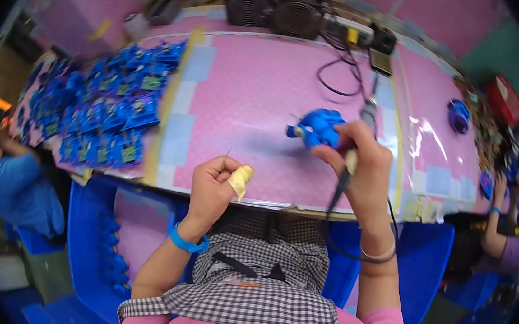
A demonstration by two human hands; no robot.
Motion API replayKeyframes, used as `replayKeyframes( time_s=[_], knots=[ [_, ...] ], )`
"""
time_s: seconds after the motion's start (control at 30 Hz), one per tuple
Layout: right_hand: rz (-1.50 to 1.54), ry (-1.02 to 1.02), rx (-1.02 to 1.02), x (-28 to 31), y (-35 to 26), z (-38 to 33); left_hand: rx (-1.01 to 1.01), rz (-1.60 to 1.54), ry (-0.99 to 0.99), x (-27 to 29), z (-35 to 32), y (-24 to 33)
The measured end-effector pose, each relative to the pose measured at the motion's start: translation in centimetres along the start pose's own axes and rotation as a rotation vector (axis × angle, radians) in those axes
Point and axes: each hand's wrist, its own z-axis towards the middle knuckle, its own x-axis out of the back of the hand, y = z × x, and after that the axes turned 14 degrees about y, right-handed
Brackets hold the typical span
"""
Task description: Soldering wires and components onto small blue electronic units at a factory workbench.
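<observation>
My right hand (365,163) grips a rounded blue plastic part (320,129) between thumb and fingers, above the pink work surface. A thin wire end and a small dark-tipped piece stick out on its left side. Lying through the same hand is a soldering iron (369,115), its metal end pointing away from me and its cord leaving below. My left hand (210,185) is closed in a pinch on a thin wire (229,151), near the table's front edge. Yellow wrapping (241,181) covers one of its fingers. The fingers partly hide both held things.
Rows of blue plastic parts with green boards (108,110) fill the left side. Two black fans (273,10) stand at the back, beside a soldering stand (381,61) and looping black cable (338,93). Blue bins (92,239) flank my lap. Other people (22,192) work at both sides.
</observation>
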Motion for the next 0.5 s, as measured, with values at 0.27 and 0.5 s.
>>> replayKeyframes(
  time_s=[0.27, 0.5],
  knots=[
    [0.168, -0.142, -0.125, -0.3, -1.1, 0.3, -0.686, 0.539, -0.006, -5.3, 1.7, -0.4],
    [0.169, 0.033, -0.074, -1.9, 1.3, 3.8, -0.635, 0.651, 0.089, -4.1, 2.0, -1.0]
  ],
)
